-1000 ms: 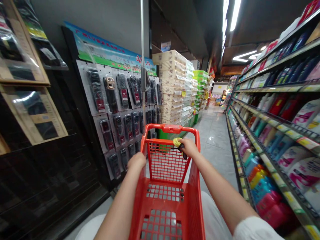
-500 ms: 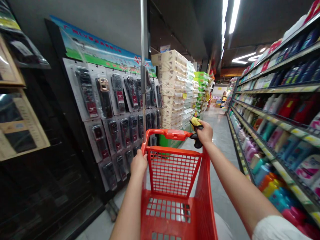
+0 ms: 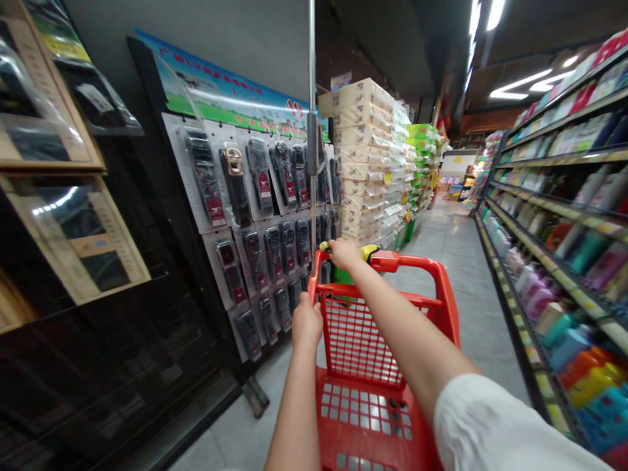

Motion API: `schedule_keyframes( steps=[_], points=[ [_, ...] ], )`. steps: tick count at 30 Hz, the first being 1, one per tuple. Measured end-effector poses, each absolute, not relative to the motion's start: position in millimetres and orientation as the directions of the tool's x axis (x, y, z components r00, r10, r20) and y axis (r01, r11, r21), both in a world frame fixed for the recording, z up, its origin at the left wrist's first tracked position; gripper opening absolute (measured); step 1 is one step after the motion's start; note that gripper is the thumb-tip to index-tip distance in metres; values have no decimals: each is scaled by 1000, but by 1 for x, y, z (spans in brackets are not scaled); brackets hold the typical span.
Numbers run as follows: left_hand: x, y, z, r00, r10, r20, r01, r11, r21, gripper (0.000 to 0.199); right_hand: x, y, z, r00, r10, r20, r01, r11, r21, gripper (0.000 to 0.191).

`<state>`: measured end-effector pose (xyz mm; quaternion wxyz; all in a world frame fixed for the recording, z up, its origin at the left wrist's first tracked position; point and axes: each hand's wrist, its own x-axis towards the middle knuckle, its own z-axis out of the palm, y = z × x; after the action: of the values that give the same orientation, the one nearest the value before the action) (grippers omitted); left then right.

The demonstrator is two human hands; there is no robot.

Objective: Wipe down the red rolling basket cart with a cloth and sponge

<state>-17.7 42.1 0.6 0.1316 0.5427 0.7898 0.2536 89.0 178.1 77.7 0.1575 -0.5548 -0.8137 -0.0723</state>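
Note:
A red plastic shopping cart (image 3: 449,307) fills the lower middle of the view, its basket holding nothing that I can see. My left hand (image 3: 307,324) is wrapped round the cart's left side, just below the corner of the handle. Over the left part of the handle, my right hand (image 3: 345,255) is closed on a yellow and black item (image 3: 369,251), which shows on both sides of my fingers. A metal pole (image 3: 313,85) rises upright from the cart's left corner, beside my hands.
A rack of packaged belts (image 3: 260,176) stands close on the left, with boxed goods (image 3: 88,242) nearer. Stacked cartons (image 3: 366,157) are beyond it. Shelves of bottles (image 3: 564,261) line the right side; a tiled aisle floor (image 3: 446,242) runs between.
My right hand has moved left along the handle with the yellow and black item, from the right end to near the pole. The view has shifted, so the cart and rack appear further right.

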Motion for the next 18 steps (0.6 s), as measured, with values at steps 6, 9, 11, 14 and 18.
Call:
schedule_keyframes(
  steps=[6,9,11,14,18],
  points=[
    [-21,41,1,-383,922,49,773,291,564,22,52,159,46,-496,727,475,731,645,-222,40],
    [-24,41,1,-383,922,49,770,289,569,22,60,141,33,-438,777,453,720,604,-341,53],
    [-25,41,2,-389,920,43,764,296,574,23,75,135,37,-445,792,419,702,599,-385,56],
    [-25,40,4,-389,920,40,751,292,593,22,116,137,61,-329,762,558,706,591,-390,58],
    [-25,40,4,-384,922,48,741,277,612,21,188,153,79,16,596,803,810,463,-359,66]
  ],
)
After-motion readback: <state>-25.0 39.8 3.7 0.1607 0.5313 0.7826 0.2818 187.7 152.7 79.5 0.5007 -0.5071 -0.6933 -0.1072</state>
